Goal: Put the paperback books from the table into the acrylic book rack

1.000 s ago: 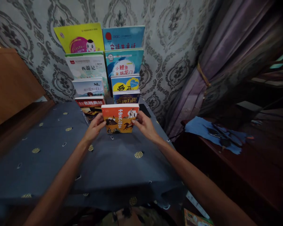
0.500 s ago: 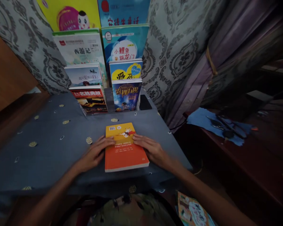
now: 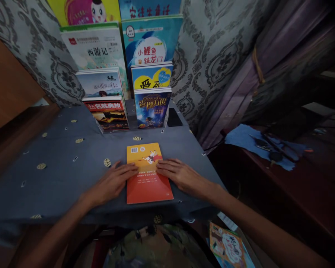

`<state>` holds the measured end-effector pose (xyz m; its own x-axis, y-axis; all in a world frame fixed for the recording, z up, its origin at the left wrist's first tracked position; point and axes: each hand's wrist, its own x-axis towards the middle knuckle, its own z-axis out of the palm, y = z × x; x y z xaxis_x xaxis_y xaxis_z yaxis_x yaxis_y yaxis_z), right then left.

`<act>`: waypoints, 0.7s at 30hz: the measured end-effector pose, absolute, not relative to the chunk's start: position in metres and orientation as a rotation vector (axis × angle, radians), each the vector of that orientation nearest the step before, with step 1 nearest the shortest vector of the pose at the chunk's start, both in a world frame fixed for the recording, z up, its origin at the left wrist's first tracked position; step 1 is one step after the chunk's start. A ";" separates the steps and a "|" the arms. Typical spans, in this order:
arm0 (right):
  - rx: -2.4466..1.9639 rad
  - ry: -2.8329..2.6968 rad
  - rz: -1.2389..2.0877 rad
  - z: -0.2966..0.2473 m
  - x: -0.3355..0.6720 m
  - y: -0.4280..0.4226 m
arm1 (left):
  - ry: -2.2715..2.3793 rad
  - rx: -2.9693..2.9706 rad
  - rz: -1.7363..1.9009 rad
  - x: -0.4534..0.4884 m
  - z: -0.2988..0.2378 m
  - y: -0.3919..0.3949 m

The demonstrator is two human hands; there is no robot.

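A yellow-to-orange-red book [image 3: 149, 190] lies on the cloth-covered table, its barcode side up and its printed text upside down to me. My left hand [image 3: 118, 178] rests across the book's left edge, fingers stretched out together over the cover. From the right, my right hand [image 3: 178, 173] lies flat in the same way, fingertips on the middle of the cover. The thumbs are mostly hidden. Beyond the book, a rack holds several upright books, among them a blue book [image 3: 152, 108] and a red-topped book [image 3: 110, 113] in the front row.
A black phone-like slab [image 3: 174, 117] lies beside the rack. The patterned grey tablecloth [image 3: 58, 178] reaches the table's near edge. Low at the right is an orange picture book [image 3: 227, 245]. Glasses lie on a blue cloth [image 3: 242, 139] on a dark red surface. Curtains [image 3: 229, 100] hang behind.
The thick white page edge along the book's near side no longer shows; the book looks thinner and flatter. Both hands stay on the cover, and the view has shifted slightly.
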<state>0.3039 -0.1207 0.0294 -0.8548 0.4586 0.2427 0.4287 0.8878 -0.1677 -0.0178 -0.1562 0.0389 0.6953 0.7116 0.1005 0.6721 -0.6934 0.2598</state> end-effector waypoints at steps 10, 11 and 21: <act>-0.939 -2.689 0.285 0.028 0.214 -0.088 | 1.713 2.677 0.468 0.010 0.018 -0.109; -0.963 -2.688 0.289 0.028 0.207 -0.086 | 1.724 2.675 0.478 0.012 0.017 -0.108; -1.040 -2.582 0.297 0.016 0.191 -0.079 | 1.671 2.633 0.591 0.012 0.007 -0.104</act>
<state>0.1915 -0.0788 0.0162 -0.6743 0.7009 0.2326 0.6297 0.7102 -0.3148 0.0125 -0.1039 0.0066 0.3767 0.8670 0.3261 0.8792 -0.4455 0.1690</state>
